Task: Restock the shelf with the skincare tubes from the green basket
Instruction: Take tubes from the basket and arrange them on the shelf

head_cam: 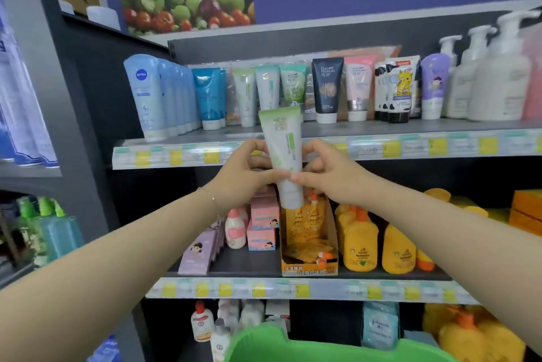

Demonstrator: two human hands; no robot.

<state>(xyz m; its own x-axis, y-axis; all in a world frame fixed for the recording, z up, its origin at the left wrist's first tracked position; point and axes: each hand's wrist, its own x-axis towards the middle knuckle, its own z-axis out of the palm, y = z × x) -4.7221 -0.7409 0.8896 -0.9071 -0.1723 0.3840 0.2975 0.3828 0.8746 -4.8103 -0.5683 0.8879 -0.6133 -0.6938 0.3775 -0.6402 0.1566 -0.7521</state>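
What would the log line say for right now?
left hand: pinches green-white tube | right hand: pinches it too | tube: upright, cap down, not yet shelved | green basket: below

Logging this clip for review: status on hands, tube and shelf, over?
Left hand and right hand both pinch green-white tube, cap down. Tube in front of top shelf edge, not yet placed. Similar tubes stand behind; nothing blocking.

The tube (283,153) is smooth plastic with a soft sheen, white fading to pale green. The shelf (381,126) looks like dark, matt painted metal, and its price strip (322,149) is clear glossy plastic. The basket (293,342) is shiny green plastic. The yellow bottles (360,247) are smooth plastic; the box (330,235) beside them is printed cardboard.
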